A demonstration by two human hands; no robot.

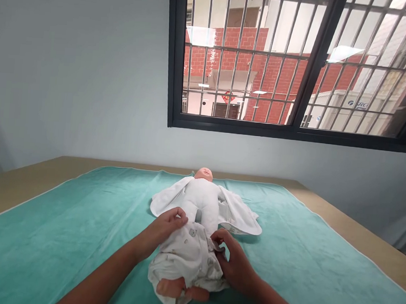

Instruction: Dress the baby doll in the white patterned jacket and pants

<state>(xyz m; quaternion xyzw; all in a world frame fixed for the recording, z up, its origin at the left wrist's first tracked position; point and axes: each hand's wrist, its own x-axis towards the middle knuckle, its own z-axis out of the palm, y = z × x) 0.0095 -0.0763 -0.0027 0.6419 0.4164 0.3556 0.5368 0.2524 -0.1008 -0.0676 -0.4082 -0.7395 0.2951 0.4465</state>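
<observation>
A baby doll (201, 191) lies on its back with its head at the far end and its bare feet (171, 287) toward me. White baby pants (186, 251) with small printed figures are bunched around its lower legs, the feet poking out at the bottom. My left hand (169, 224) pinches the upper edge of the pants on the left side. On the other side, my right hand (235, 260) has its thumb and fingers closed on a fold of the same edge. A white jacket (238, 215) is spread open to both sides of the doll's white body.
A green towel (78, 217) covers most of the wooden table (326, 199). Behind the table stands a pale wall (89, 82) with a dark-framed, barred window (233, 125).
</observation>
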